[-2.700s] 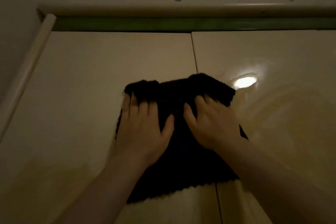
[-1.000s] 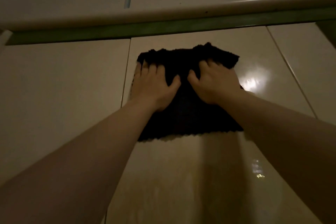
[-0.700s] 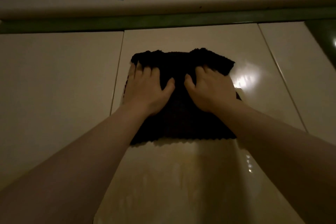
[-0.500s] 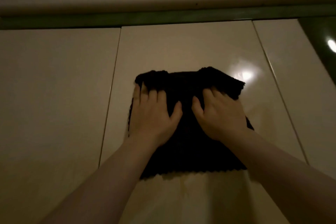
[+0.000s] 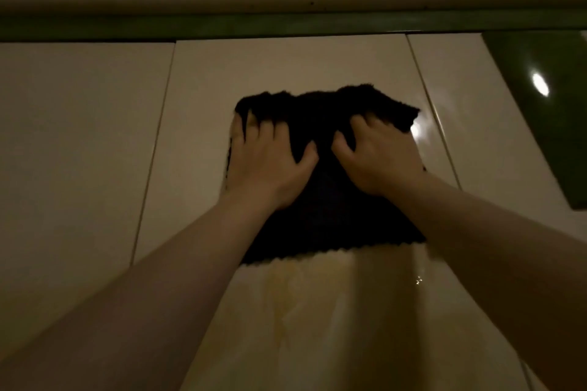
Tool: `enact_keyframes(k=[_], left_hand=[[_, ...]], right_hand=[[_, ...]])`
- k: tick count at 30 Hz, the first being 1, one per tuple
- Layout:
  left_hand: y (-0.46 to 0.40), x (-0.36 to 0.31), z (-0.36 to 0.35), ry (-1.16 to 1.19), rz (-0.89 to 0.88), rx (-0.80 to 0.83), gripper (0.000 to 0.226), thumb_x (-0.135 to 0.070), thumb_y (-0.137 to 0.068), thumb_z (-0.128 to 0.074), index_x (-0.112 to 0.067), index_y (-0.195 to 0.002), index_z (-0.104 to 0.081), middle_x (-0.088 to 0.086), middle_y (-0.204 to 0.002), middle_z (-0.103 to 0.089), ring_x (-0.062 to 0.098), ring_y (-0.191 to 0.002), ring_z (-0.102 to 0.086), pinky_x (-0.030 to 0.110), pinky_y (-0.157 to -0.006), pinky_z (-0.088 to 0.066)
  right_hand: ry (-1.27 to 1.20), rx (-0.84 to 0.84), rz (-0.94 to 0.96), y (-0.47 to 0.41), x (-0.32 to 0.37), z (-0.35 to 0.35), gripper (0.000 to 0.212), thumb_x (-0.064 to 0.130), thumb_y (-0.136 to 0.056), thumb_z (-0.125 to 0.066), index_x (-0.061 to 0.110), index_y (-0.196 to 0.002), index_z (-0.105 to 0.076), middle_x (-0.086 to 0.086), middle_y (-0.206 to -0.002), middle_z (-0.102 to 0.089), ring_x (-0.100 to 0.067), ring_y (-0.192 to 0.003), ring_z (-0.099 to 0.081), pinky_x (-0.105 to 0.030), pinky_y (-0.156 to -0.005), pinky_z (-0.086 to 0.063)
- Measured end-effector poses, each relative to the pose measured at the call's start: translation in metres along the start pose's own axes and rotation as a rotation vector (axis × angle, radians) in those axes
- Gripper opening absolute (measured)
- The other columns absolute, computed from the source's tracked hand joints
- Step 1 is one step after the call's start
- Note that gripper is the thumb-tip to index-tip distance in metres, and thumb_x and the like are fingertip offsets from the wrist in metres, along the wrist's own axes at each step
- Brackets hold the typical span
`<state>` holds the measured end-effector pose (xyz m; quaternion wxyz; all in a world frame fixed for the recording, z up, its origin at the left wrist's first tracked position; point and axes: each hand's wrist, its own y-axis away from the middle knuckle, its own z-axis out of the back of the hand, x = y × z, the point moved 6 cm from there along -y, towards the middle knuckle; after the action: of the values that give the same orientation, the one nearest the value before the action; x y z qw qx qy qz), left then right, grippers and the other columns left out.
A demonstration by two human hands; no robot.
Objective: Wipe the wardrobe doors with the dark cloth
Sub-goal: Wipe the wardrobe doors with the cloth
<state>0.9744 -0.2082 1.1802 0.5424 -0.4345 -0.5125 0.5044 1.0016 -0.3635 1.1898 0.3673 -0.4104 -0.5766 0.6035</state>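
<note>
The dark cloth [image 5: 320, 200] lies spread flat against the middle cream wardrobe door [image 5: 286, 67], a little below the door's top edge. My left hand [image 5: 266, 165] presses on the cloth's left side with fairly straight fingers, whose tips sink into the bunched top edge. My right hand [image 5: 381, 159] sits on the cloth's right side. Its fingers are bent and dig into the bunched top edge. The cloth's lower edge hangs free between my forearms.
A green strip [image 5: 286, 25] and a cream rail [image 5: 286, 0] run across above the doors. Neighbouring cream doors stand to the left [image 5: 79, 152] and right [image 5: 451, 98]. A green panel [image 5: 546, 111] with a light glare is at far right. A damp streak [image 5: 317, 311] shows below the cloth.
Both hands slid the cloth down the middle door from just under the green strip, then back up a little. Earlier it straddled the seam with the left door.
</note>
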Motion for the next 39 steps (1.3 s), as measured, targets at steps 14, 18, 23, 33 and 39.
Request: enact_keyframes(k=[14, 18, 23, 33, 39], left_hand=[[0.017, -0.034, -0.006, 0.026, 0.009, -0.015, 0.069, -0.058, -0.094, -0.018, -0.01, -0.133, -0.047, 0.017, -0.143, -0.045, 0.033, -0.143, -0.021, 0.047, -0.121, 0.001], [0.062, -0.057, -0.01, 0.044, 0.026, 0.021, 0.065, -0.057, -0.092, -0.019, -0.011, -0.122, -0.055, 0.015, -0.129, -0.055, 0.034, -0.137, -0.033, 0.048, -0.12, -0.002], [0.083, -0.073, -0.012, 0.023, -0.022, 0.087, 0.067, -0.056, -0.092, -0.019, -0.009, -0.126, -0.053, 0.015, -0.13, -0.056, 0.034, -0.135, -0.035, 0.05, -0.12, -0.004], [-0.026, -0.086, -0.013, -0.016, -0.06, 0.002, 0.078, -0.061, -0.092, -0.013, -0.009, -0.145, -0.034, 0.018, -0.152, -0.033, 0.033, -0.147, -0.012, 0.05, -0.119, 0.003], [-0.031, -0.087, -0.012, 0.022, -0.078, -0.023, 0.074, -0.057, -0.094, -0.017, -0.007, -0.143, -0.038, 0.019, -0.151, -0.035, 0.032, -0.146, -0.014, 0.048, -0.12, 0.003]], right_hand=[[-0.032, 0.008, -0.031, 0.029, -0.027, 0.006, 0.042, 0.048, -0.096, -0.029, 0.019, -0.112, -0.055, -0.004, -0.118, -0.059, -0.024, -0.105, -0.054, -0.033, -0.078, -0.033], [-0.004, -0.011, -0.051, 0.083, -0.037, 0.011, 0.036, 0.044, -0.095, -0.032, 0.019, -0.103, -0.057, -0.001, -0.101, -0.064, -0.022, -0.091, -0.058, -0.031, -0.071, -0.035], [-0.011, -0.009, -0.066, 0.112, -0.046, 0.014, 0.038, 0.044, -0.092, -0.029, 0.018, -0.094, -0.057, 0.0, -0.085, -0.063, -0.02, -0.075, -0.058, -0.027, -0.065, -0.033], [0.034, 0.028, -0.103, 0.003, -0.075, 0.018, 0.046, 0.044, -0.097, -0.028, 0.01, -0.119, -0.05, -0.014, -0.124, -0.054, -0.031, -0.112, -0.05, -0.039, -0.089, -0.038], [-0.002, -0.005, -0.084, 0.006, -0.078, 0.017, 0.042, 0.043, -0.098, -0.028, 0.012, -0.113, -0.052, -0.01, -0.118, -0.057, -0.028, -0.107, -0.052, -0.033, -0.079, -0.032]])
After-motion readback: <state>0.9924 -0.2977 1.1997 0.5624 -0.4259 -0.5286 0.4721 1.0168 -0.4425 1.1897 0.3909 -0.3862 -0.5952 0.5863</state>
